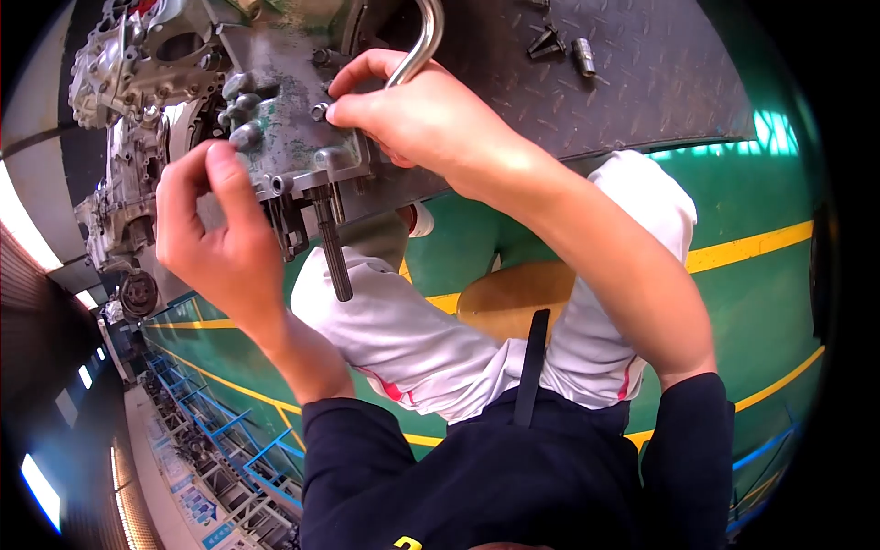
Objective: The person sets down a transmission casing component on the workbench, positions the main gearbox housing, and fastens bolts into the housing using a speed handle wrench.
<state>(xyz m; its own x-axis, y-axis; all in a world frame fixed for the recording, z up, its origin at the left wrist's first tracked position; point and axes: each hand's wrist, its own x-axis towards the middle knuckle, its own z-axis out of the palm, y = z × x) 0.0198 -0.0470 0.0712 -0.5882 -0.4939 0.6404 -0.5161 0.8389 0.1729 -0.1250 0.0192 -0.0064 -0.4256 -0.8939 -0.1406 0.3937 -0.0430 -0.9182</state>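
A greenish-stained metal gearbox housing (293,87) lies on the bench, with a splined shaft (332,247) sticking out toward my knees. My right hand (431,115) reaches over its right side, index finger and thumb closed at a small bolt (319,112) on the edge. A bent shiny metal rod (429,38) crosses the base of that thumb and index finger; I cannot tell whether it is gripped. My left hand (225,243), slightly blurred, is curled with thumb and forefinger pinched just left of several rounded bosses (243,110). Anything between those fingertips is too small to name.
Loose bolts (547,43) and a metal socket-like cylinder (584,57) lie on the dark tread-plate bench (651,73). More castings (137,73) stand at left. Below are a wooden stool (513,298) and green floor (761,293) with yellow lines. Blue rails (211,412) run at lower left.
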